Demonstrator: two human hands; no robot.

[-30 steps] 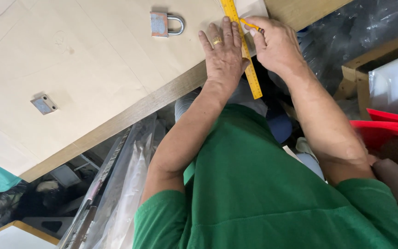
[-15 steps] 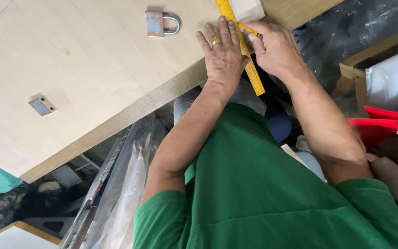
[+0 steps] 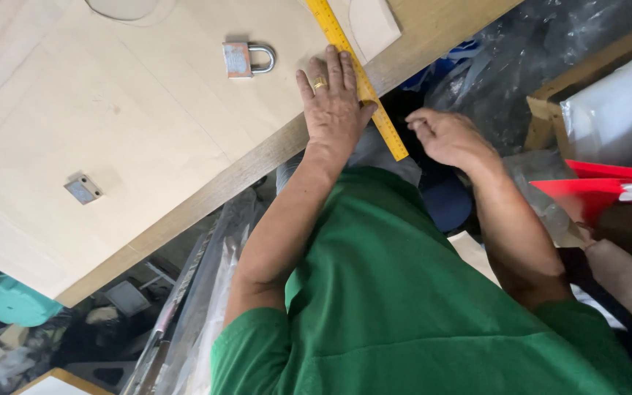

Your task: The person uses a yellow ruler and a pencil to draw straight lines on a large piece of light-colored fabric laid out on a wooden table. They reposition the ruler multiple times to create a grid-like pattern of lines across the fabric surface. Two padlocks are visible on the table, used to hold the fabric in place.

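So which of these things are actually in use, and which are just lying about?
In use: yellow ruler, pressed down by the left hand; wooden board under it; right hand off the board's edge.

Lying about: padlock, small metal block, red folder.

Green short-sleeved shirt, bare forearms, gold ring on one finger

matt pale wooden board, metal padlock
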